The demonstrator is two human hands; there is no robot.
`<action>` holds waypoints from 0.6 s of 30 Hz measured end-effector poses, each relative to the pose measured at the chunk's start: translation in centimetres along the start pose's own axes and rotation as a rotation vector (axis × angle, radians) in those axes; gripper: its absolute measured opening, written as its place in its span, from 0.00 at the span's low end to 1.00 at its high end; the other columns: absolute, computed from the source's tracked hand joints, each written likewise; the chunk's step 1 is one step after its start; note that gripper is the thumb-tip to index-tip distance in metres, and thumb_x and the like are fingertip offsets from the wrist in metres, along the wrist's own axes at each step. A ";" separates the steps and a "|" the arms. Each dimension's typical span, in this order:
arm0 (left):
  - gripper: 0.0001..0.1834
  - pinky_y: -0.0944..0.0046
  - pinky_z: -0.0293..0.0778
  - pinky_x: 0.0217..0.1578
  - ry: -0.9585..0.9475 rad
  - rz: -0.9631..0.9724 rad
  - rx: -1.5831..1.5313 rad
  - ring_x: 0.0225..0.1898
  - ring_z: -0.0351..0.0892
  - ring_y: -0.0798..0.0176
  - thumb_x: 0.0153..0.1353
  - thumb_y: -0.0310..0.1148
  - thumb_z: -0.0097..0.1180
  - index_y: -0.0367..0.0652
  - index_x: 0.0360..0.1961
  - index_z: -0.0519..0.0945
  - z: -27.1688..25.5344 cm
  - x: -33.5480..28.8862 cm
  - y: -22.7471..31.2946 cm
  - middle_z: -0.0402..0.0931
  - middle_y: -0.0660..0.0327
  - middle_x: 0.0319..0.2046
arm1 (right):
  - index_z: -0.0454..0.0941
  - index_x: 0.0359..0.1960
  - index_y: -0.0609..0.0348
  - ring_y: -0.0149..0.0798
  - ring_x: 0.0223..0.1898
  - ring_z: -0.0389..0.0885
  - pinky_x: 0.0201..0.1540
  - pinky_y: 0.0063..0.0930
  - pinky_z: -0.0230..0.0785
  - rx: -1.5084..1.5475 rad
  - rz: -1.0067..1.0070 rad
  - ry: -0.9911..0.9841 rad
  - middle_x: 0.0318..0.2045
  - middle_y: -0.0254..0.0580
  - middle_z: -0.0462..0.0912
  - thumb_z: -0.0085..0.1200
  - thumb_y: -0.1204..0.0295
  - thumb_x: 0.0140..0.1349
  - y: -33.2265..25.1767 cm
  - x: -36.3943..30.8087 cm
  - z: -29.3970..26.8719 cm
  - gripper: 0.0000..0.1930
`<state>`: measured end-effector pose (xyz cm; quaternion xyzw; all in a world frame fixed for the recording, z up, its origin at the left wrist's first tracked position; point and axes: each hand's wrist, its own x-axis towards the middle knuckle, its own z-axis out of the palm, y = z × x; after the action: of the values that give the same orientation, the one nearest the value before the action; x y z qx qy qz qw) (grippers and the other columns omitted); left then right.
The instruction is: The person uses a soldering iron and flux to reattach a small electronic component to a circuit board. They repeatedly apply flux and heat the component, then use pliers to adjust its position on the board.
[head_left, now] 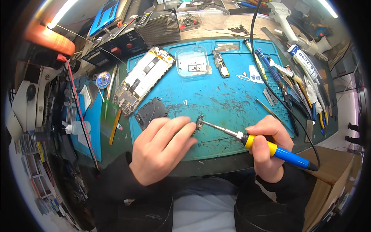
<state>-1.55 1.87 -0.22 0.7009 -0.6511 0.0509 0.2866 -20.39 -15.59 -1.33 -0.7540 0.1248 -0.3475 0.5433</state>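
Observation:
My right hand [269, 149] grips a soldering iron [252, 141] with a yellow and blue handle, its metal shaft pointing left. The iron's tip meets the upper end of a small dark phone circuit board [199, 123]. My left hand [162, 149] holds that little board by its lower end. The fingers cover part of it, and the thumb is hidden. Just beyond the left hand a black plastic phone part [151, 112] lies on the blue work mat [232, 96].
An opened phone [145, 80] lies at the left of the mat, near a clear plastic tray [192, 62]. Another narrow phone board [221, 63] is further back. Several screwdrivers, pliers and tubes [305, 65] crowd the right side. The iron's black cable [278, 98] arcs across the mat.

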 end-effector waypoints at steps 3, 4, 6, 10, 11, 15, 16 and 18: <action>0.19 0.59 0.78 0.36 -0.002 0.027 -0.013 0.36 0.81 0.52 0.47 0.20 0.71 0.34 0.43 0.82 0.4 0.1 0.0 0.83 0.56 0.40 | 0.81 0.38 0.67 0.33 0.28 0.81 0.32 0.24 0.72 0.042 0.008 0.077 0.32 0.48 0.84 0.57 0.80 0.60 0.2 -0.4 0.2 0.06; 0.18 0.59 0.78 0.36 0.001 0.041 -0.014 0.36 0.81 0.52 0.47 0.19 0.71 0.34 0.42 0.83 0.6 -0.1 -0.1 0.83 0.55 0.40 | 0.80 0.38 0.68 0.32 0.29 0.81 0.33 0.24 0.72 0.044 0.001 0.077 0.33 0.48 0.85 0.56 0.80 0.61 0.2 -0.5 0.0 0.06; 0.17 0.59 0.78 0.36 0.011 0.079 0.008 0.37 0.81 0.54 0.47 0.20 0.70 0.34 0.42 0.83 0.7 -0.8 -0.3 0.82 0.55 0.40 | 0.80 0.38 0.68 0.32 0.29 0.81 0.33 0.24 0.72 0.050 0.002 0.089 0.33 0.48 0.85 0.56 0.80 0.61 0.3 -0.6 0.0 0.06; 0.16 0.59 0.78 0.36 0.060 0.051 -0.007 0.36 0.82 0.54 0.48 0.19 0.69 0.34 0.40 0.84 0.3 -1.9 0.1 0.82 0.55 0.38 | 0.81 0.38 0.67 0.33 0.28 0.81 0.32 0.24 0.72 0.032 0.003 0.094 0.31 0.46 0.85 0.58 0.79 0.61 0.2 -1.0 0.0 0.06; 0.15 0.58 0.78 0.35 0.077 0.012 -0.033 0.35 0.82 0.53 0.48 0.18 0.70 0.33 0.40 0.84 0.2 -2.2 0.4 0.82 0.54 0.38 | 0.81 0.38 0.66 0.33 0.27 0.81 0.32 0.24 0.73 -0.017 -0.052 0.060 0.30 0.46 0.85 0.59 0.79 0.60 0.2 -1.0 0.1 0.06; 0.18 0.58 0.78 0.36 0.035 0.055 0.045 0.36 0.82 0.54 0.49 0.20 0.70 0.33 0.43 0.85 0.0 -3.4 0.4 0.80 0.56 0.37 | 0.83 0.38 0.63 0.36 0.25 0.82 0.29 0.26 0.74 -0.175 -0.224 -0.044 0.26 0.41 0.86 0.64 0.77 0.56 -0.9 -0.8 0.5 0.08; 0.18 0.58 0.78 0.36 0.029 0.065 0.062 0.36 0.81 0.55 0.49 0.20 0.70 0.33 0.44 0.85 0.0 -3.2 0.5 0.79 0.56 0.38 | 0.83 0.37 0.63 0.36 0.24 0.82 0.28 0.26 0.74 -0.183 -0.214 -0.062 0.25 0.41 0.86 0.65 0.77 0.55 -1.1 -1.0 0.6 0.08; 0.19 0.59 0.79 0.37 0.010 0.080 0.094 0.38 0.81 0.56 0.50 0.23 0.70 0.33 0.46 0.85 0.0 -3.2 0.5 0.78 0.57 0.39 | 0.84 0.36 0.63 0.37 0.24 0.83 0.27 0.26 0.74 -0.184 -0.186 -0.097 0.25 0.42 0.86 0.65 0.77 0.54 -1.1 -1.1 0.8 0.08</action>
<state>-2.47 4.71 -1.47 0.6867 -0.6741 0.0965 0.2543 -20.93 -13.97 -0.92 -0.8249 0.0594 -0.3465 0.4426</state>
